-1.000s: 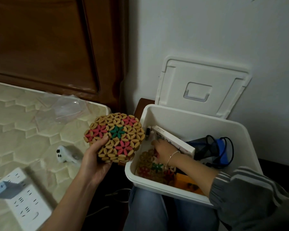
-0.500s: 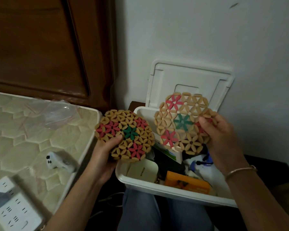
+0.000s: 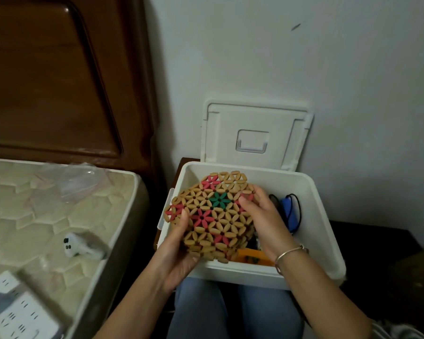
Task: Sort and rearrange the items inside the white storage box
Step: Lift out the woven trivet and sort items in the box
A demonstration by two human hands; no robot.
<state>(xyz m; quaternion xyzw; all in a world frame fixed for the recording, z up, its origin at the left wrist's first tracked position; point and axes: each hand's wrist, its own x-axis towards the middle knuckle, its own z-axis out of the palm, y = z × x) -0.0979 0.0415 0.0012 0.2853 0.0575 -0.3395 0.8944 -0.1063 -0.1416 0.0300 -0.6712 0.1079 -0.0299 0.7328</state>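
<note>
The white storage box (image 3: 324,231) rests on my lap, its lid (image 3: 255,135) leaning open against the wall. Over the box's left half I hold the round bamboo-bead mats (image 3: 213,214), tan with red and green flowers, stacked one on the other. My left hand (image 3: 179,250) grips their lower left edge, thumb on top. My right hand (image 3: 262,216), with a bracelet on the wrist, clasps their right edge. Inside the box a blue device with a black cord (image 3: 289,211) and an orange packet (image 3: 253,256) show; the rest is hidden by the mats.
A mattress (image 3: 34,216) lies to the left with a clear plastic bag (image 3: 81,179), a small white gadget (image 3: 80,245) and a white power strip (image 3: 20,316) on it. A dark wooden headboard (image 3: 59,81) stands behind. The white wall is directly behind the box.
My right hand lifted a second mat out of the box, then brought it onto the mat in my left hand. Both hands now hold the stack over the box.
</note>
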